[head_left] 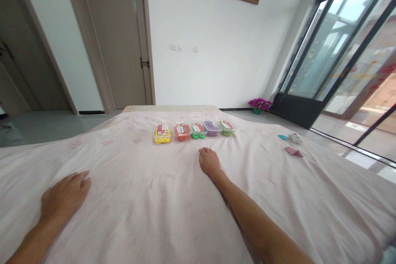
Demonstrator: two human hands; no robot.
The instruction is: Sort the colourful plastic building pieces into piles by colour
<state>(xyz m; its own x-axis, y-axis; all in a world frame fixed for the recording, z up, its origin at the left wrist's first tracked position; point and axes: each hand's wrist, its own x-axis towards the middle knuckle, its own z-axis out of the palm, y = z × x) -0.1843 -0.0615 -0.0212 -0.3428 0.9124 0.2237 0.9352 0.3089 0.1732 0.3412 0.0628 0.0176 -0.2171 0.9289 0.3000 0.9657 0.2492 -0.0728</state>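
Note:
My left hand (66,196) rests palm down on the pale pink bed sheet (148,202), fingers stretched out and thumb a little apart, holding nothing. My right hand (209,161) lies on the sheet with its fingers curled in; their undersides are hidden. Just beyond it stands a row of clear plastic boxes: one with yellow pieces (162,136), one with red-orange pieces (182,133), one with green ring-like pieces (198,132), a purple one (212,128) and one with light green pieces (227,128). Most carry a red and white label. Neither hand touches a box.
On the right side of the sheet lie a pink folded piece (293,152), a small white object (295,138) and a flat blue piece (283,137). A thin pale strip (264,148) is nearer. Purple flowers (260,104) stand on the floor by the glass door (334,49).

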